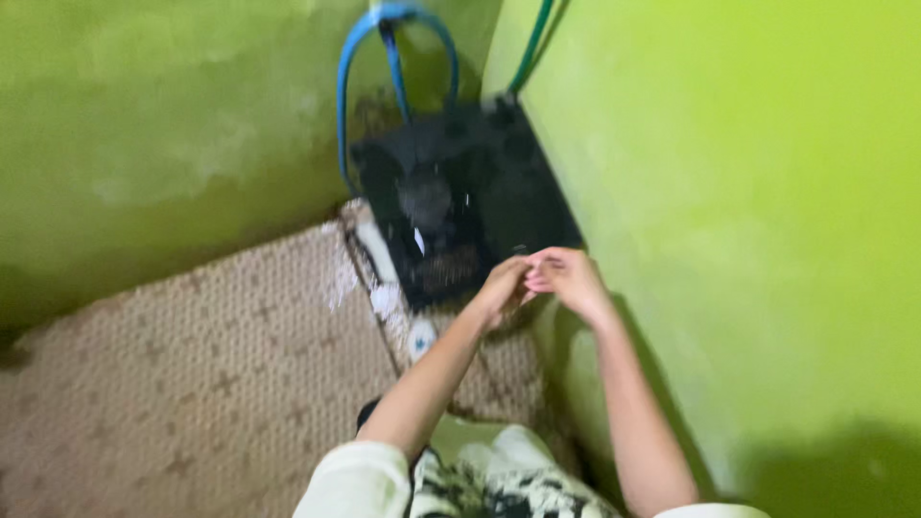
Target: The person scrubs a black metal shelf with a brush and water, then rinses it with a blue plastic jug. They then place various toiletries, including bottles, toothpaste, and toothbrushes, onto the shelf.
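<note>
Rough woven mat [192, 364], matt green wall [748, 192]

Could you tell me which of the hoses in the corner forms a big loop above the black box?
The blue hose: it arches above the black box, whereas the green hose runs straight up the right wall.

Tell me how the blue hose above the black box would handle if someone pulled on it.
The blue hose arches in a loop, so it probably bends rather than staying stiff. It looks thin, likely light. Its ends seem to run toward the black box, so it may tug back; the blur hides the joints.
</note>
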